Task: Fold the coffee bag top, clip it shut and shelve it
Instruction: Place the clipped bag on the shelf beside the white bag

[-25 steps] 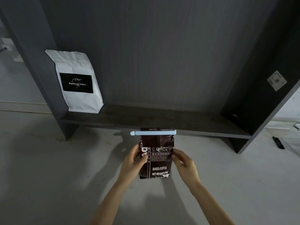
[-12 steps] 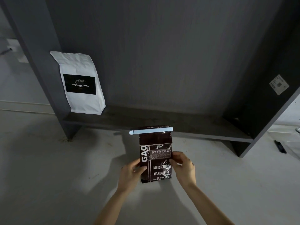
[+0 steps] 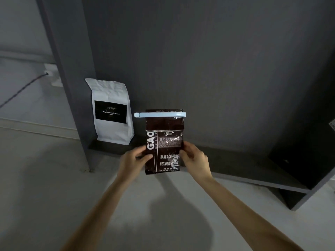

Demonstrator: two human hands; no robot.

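Note:
A dark brown coffee bag [image 3: 164,142] with white lettering is held upright in front of the dark shelf board [image 3: 235,165]. Its top is folded over and a pale blue clip [image 3: 159,114] is clamped straight across the fold. My left hand [image 3: 135,158] grips the bag's lower left edge. My right hand [image 3: 194,159] grips its lower right edge. The bag's bottom hangs at the shelf's front edge; whether it touches the board I cannot tell.
A white coffee bag [image 3: 111,112] with a black label stands on the shelf's left end, against the upright side panel [image 3: 72,87]. The shelf's dark back wall [image 3: 217,69] rises behind. A wall socket with a cable [image 3: 48,72] is at the left. Pale floor lies below.
Both hands have carried the clipped bag up and forward, from above the floor to the shelf, beside the white bag. The view has come closer and turned left.

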